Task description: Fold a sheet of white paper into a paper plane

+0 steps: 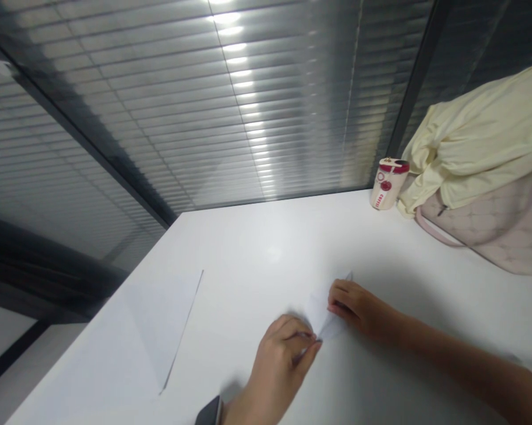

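A small piece of folded white paper [319,311] lies on the white table between my two hands. My left hand [288,348] pinches its near corner between thumb and fingers. At the paper's far right part, my right hand [350,306] is closed on it with the fingers curled and pressed together. One pointed tip of the paper sticks out beyond the right hand. The folds under my fingers are partly hidden. A dark watch shows on my left wrist.
White paper sheets [160,319] lie at the table's left. A cream and red cup-shaped container marked coffee [386,188] stands at the back right. Beside it are a pink bag [505,221] and a pale yellow cloth [482,141]. Window blinds [266,106] rise behind the table [248,242].
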Available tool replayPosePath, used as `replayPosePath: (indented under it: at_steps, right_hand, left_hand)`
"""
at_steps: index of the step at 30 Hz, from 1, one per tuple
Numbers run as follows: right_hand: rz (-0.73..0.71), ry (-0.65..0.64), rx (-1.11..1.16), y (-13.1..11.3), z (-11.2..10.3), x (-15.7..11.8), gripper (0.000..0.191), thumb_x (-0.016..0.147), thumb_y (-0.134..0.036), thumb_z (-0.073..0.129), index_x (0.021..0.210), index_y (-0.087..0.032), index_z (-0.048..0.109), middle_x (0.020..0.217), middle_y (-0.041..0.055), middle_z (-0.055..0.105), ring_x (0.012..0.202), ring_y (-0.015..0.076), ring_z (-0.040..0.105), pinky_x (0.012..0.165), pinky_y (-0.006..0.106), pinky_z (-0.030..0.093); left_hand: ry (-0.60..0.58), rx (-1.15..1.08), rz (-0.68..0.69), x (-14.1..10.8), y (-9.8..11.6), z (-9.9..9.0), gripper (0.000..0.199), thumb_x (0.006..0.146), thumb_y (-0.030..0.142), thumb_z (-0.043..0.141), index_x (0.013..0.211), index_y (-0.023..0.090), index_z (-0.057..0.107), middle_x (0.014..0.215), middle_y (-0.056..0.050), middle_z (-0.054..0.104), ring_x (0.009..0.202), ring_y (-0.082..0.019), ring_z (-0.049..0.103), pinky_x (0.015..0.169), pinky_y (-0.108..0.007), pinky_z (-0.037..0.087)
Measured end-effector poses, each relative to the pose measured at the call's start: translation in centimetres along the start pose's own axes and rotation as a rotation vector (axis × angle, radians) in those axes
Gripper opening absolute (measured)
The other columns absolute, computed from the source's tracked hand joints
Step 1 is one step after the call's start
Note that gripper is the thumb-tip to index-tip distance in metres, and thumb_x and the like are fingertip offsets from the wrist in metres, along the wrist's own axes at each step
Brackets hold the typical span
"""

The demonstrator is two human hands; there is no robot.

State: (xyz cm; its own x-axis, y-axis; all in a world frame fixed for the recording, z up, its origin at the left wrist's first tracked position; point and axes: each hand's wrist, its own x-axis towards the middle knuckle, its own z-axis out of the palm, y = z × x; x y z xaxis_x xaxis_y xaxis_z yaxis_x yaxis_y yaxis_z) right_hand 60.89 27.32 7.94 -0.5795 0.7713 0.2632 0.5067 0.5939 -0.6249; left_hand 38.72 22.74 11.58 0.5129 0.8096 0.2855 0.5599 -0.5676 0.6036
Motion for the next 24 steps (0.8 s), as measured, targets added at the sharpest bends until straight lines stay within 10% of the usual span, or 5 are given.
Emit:
replayPosePath:
  at_steps: [24]
  right_hand:
    - [0.144, -0.051, -0.073, -1.7, -0.7, 0.8, 0.014, 0.088, -0.012, 0.049, 0.077, -0.019, 0.044, 0.088, 0.0066, 0.052, 0.076, 0.0188, 0.052, 0.073, 0.033, 0.045]
  left_hand:
    - [-0.058, 0.152, -0.413, 0.5, 0.0, 0.1, 0.020, 0.076, 0.021, 0.070, 0.060, 0.019, 0.059, 0.093, -0.003, 0.059, 0.093, -0.026, 0.053, 0.079, -0.046, 0.041]
